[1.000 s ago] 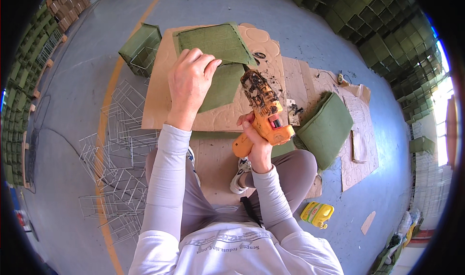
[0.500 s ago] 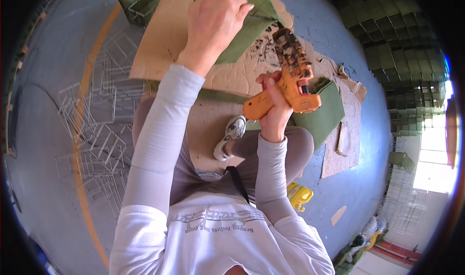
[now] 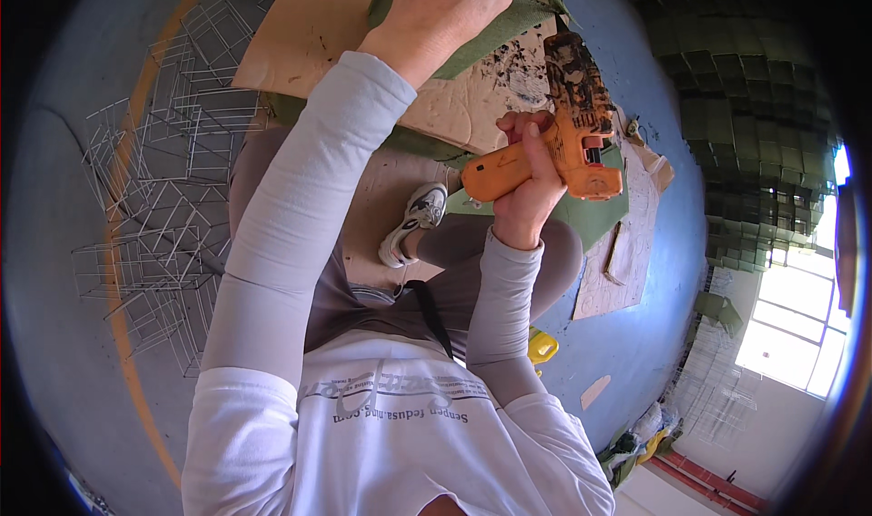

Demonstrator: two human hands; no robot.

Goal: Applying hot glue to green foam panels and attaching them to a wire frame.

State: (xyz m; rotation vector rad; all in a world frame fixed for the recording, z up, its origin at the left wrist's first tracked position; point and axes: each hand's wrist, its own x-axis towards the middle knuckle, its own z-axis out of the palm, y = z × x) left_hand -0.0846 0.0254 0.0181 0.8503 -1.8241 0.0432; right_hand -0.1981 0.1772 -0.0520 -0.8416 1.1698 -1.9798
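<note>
An orange pistol-shaped glue gun (image 3: 500,173) is in my right hand (image 3: 531,189). My fingers wrap its handle, and its dark-crusted front end points away from me. At the top edge, my left hand (image 3: 445,12) is over a green fabric piece (image 3: 495,39), which looks like a box with folded sides. The picture's edge cuts off most of the left fingers, so their grip is hidden. Beneath the green piece lies a cardboard sheet (image 3: 300,39), spotted with black residue near the glue gun's front.
Several wire frames (image 3: 168,234) lie on the floor to the left. Another green fabric piece (image 3: 595,212) is beside my right knee. Cardboard (image 3: 609,275) and a yellow container (image 3: 542,345) are on the right. Stacked green boxes (image 3: 727,89) rise at the far right.
My left hand has moved up and right, partly leaving the picture. The glue gun sits slightly higher and farther right, still held. The surroundings have shifted as the head view turned.
</note>
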